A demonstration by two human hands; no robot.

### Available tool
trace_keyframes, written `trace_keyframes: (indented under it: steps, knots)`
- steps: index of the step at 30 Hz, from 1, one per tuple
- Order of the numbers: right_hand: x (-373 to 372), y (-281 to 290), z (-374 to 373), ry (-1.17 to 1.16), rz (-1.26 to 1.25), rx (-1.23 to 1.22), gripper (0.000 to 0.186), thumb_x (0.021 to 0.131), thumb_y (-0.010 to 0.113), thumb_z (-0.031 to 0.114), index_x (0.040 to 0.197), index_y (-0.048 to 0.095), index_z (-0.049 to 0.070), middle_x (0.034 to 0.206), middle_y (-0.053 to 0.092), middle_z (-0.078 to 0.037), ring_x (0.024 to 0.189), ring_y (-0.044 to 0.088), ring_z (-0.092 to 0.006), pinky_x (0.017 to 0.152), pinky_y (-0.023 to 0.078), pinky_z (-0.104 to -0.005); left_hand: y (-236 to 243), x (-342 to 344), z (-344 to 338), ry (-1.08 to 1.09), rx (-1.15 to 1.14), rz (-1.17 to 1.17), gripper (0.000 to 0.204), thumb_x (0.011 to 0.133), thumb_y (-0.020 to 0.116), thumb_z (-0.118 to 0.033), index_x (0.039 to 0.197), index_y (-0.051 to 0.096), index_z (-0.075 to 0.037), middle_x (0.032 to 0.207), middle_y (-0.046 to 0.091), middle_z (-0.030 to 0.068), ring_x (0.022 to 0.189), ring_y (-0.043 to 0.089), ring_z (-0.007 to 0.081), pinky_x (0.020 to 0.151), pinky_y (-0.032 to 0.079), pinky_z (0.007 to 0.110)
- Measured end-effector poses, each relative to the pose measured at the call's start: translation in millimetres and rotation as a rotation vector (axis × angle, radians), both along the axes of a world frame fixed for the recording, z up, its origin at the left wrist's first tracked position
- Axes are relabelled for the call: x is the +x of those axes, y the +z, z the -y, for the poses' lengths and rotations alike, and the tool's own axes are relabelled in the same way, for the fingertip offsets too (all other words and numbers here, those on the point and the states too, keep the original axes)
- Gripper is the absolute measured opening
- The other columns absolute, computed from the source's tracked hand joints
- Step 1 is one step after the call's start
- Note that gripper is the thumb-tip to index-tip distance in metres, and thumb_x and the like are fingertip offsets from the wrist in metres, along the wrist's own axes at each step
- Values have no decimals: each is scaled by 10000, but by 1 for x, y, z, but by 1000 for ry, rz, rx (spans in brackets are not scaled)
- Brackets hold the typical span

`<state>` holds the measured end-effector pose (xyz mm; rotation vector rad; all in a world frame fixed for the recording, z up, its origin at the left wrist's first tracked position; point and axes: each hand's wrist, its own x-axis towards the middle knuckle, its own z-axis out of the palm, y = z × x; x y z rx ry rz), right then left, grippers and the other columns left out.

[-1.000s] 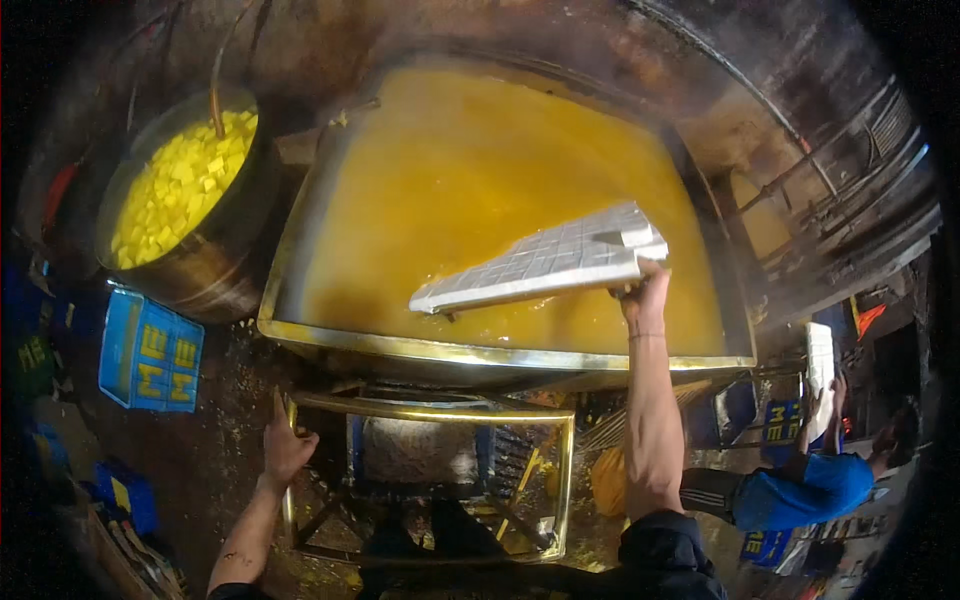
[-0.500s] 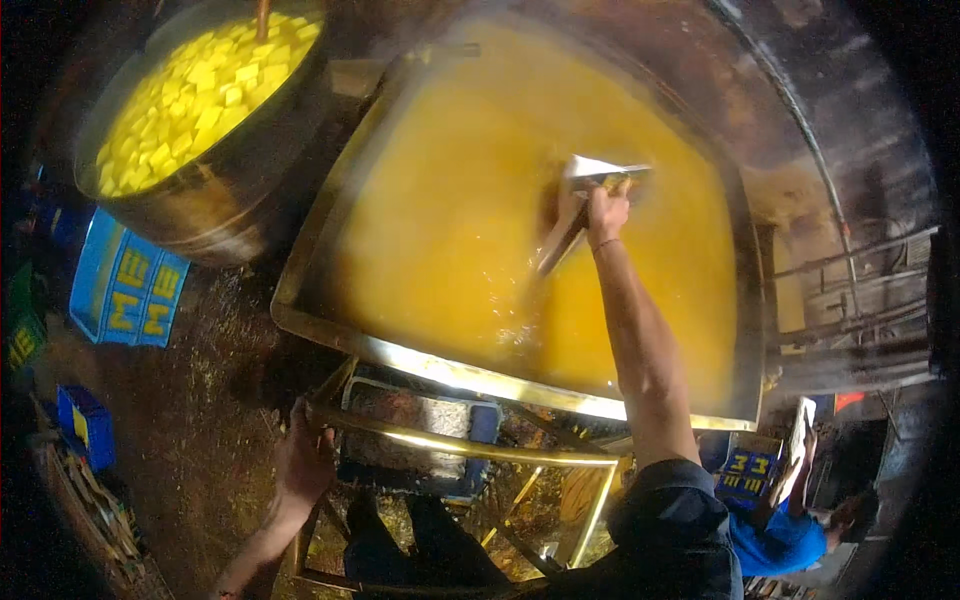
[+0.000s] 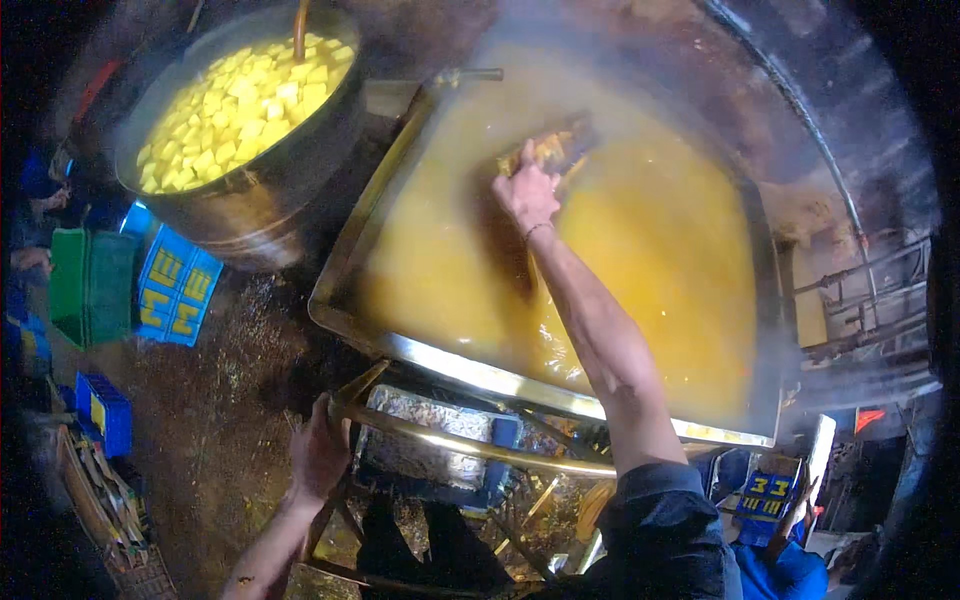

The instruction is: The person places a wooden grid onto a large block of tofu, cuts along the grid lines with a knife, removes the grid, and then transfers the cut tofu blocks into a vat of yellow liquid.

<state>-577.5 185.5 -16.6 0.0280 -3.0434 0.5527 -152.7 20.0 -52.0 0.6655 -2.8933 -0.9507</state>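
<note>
My right hand [image 3: 530, 195] is closed around a metal scoop-like tool [image 3: 572, 145], whose exact form is blurred by motion and steam. The tool is over or at the surface of a cloudy yellow liquid [image 3: 650, 260], toward the far side of a wide metal vat [image 3: 480, 372]. A dark shadow or stirred streak shows in the liquid left of my right forearm. Lower left, my left hand [image 3: 318, 455] grips the corner of a shiny metal rail frame [image 3: 450, 443] that stands between me and the vat. Its fingertips are partly hidden.
A large metal pot [image 3: 265, 205] of pale yellow blocks in liquid, with an upright rod, stands at upper left. Nearby are a blue crate [image 3: 180, 285], a green crate [image 3: 95, 285] and a smaller blue box [image 3: 105, 415]. Someone's blue clothing [image 3: 785, 572] shows at lower right.
My right hand has swept the tool left and farther across the vat; its bright face no longer shows. My left hand keeps its hold on the rail. The whole view has shifted slightly.
</note>
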Motion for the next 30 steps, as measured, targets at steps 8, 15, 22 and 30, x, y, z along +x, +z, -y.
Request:
trace_keyframes:
  steps: [8, 15, 22, 30]
  knots:
    - [41, 138, -120, 233, -154, -137, 697, 722, 512, 60, 1412, 510, 155, 722, 679, -173, 613, 638, -179, 592, 538, -348, 17, 2, -6, -19, -244, -225, 466, 837, 644, -208, 1242, 508, -20, 1082, 628, 227, 872, 646, 424, 779, 519, 499]
    - [131, 283, -239, 367, -188, -327, 718, 700, 556, 19, 1409, 518, 126, 867, 651, -44, 679, 534, -104, 643, 484, -271, 90, -86, -148, -263, 236, -641, 749, 809, 715, -233, 1433, 355, -28, 1421, 419, 244, 1316, 427, 372, 1112, 323, 512]
    - [458, 350, -220, 720, -387, 33, 707, 585, 630, 46, 1291, 614, 78, 1184, 683, -122, 1028, 638, -283, 977, 456, -373, 234, -70, -247, -219, 2459, -375, 926, 881, 385, -745, 1526, 164, -119, 1542, 232, 163, 1404, 263, 382, 1024, 348, 684]
    - [714, 230, -182, 741, -223, 254, 535, 700, 747, 184, 1223, 669, 269, 1288, 625, 23, 1019, 547, -230, 772, 423, -389, 121, 198, -220, 10, 2561, -193, 858, 884, 425, -719, 1435, 309, -72, 1346, 422, 174, 1224, 444, 349, 958, 437, 597]
